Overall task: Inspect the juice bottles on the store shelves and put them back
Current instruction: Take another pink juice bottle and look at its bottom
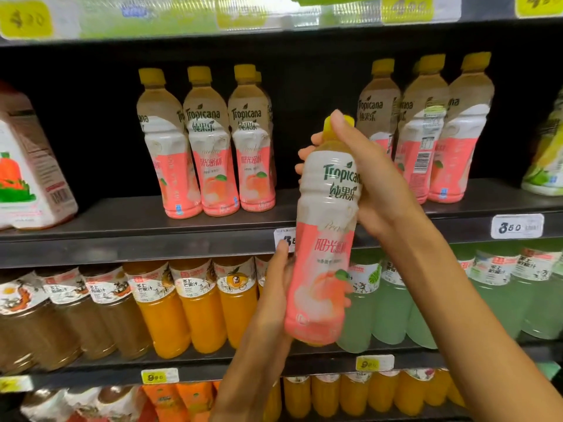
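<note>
I hold a Tropicana peach juice bottle (pixel 326 239) with a pink and white label and a yellow cap, upright in front of the shelves, label facing me. My right hand (pixel 368 178) grips its neck and shoulder from behind, thumb over the cap. My left hand (pixel 275 287) holds the lower body from the left, fingers curled behind it. On the middle shelf (pixel 152 233) stand matching peach bottles: a left group (pixel 210 141) and a right group (pixel 426 129), with a gap between them behind the held bottle.
A white carton with a carrot picture (pixel 27 166) stands at the shelf's left end and a green-labelled bottle (pixel 548 166) at the right. Below are orange juice bottles (pixel 195 306), pale green ones (pixel 493 293) and brown ones (pixel 61 318). Price tags (pixel 517 226) line the shelf edges.
</note>
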`<state>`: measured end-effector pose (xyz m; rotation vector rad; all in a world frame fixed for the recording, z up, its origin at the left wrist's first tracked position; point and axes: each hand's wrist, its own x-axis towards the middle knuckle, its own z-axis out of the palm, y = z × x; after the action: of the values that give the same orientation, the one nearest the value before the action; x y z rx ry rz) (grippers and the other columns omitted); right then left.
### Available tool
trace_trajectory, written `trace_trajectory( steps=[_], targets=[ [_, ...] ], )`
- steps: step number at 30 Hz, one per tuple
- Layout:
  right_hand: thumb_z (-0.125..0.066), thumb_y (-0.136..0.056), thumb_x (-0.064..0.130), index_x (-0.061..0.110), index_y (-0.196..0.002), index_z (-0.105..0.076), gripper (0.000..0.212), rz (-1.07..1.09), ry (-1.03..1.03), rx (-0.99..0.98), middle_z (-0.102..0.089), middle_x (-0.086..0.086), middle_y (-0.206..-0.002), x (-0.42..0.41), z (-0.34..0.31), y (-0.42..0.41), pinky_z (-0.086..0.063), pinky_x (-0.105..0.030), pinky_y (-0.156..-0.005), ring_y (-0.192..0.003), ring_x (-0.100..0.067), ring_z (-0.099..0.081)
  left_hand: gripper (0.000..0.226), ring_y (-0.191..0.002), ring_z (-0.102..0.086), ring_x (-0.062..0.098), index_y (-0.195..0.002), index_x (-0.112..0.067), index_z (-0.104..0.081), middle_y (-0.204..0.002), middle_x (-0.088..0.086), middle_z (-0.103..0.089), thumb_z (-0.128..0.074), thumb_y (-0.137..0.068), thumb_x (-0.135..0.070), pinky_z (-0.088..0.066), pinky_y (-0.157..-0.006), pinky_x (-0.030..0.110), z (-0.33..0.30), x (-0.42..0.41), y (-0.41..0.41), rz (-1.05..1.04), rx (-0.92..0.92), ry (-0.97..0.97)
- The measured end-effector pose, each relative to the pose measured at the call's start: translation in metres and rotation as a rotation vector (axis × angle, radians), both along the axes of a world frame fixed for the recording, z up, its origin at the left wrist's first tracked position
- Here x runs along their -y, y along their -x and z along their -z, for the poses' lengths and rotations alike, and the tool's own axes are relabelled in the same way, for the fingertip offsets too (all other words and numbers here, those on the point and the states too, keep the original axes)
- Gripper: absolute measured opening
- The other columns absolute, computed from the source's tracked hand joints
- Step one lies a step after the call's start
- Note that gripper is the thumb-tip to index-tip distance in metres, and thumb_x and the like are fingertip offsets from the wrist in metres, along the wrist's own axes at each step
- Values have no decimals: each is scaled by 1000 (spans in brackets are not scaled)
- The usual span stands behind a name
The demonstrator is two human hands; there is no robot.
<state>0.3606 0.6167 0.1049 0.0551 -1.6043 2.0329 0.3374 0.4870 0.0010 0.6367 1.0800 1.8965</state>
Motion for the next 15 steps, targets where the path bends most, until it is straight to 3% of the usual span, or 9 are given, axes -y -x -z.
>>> trace_trajectory(
  steps=[5, 9, 12, 15],
  targets=[
    [-54, -92, 47, 6, -103, -66, 44, -40, 56, 61, -73, -11, -88, -1, 0, 3, -59, -37, -76, -85, -25, -70, 73, -52, -63, 24, -92, -2, -66, -68, 15, -66, -51, -63, -67, -53, -50, 27, -6, 0, -13, 23, 102, -43],
    [-57, -91, 37, 4, -92, -67, 34, -219, 392, 67, -72, -15, -86, -2, 4, 11, -58, -43, -82, -86, -29, -71, 73, -61, -66, 22, -84, -2, -69, -73, 11, -66, -38, -81, -68, -56, -59, 29, -19, 0, -20, 211, 194, -157],
    [-56, -90, 34, -1, -87, -69, 38, -272, 508, 116, -72, -16, -86, -3, 6, 15, -60, -38, -77, -81, -26, -71, 74, -73, -68, 25, -95, 4, -67, -83, 15, -67, -49, -80, -66, -58, -69, 36, -21, 2, -25, 290, 285, -286],
    [-50, -94, 34, -5, -83, -68, 44, -286, 558, 191, -68, -16, -85, -4, 7, 13, -56, -33, -81, -81, -23, -67, 62, -90, -68, 32, -109, 11, -61, -97, 23, -66, -62, -84, -45, -56, -80, 42, -28, 10, -30, 354, 293, -404]
  ],
)
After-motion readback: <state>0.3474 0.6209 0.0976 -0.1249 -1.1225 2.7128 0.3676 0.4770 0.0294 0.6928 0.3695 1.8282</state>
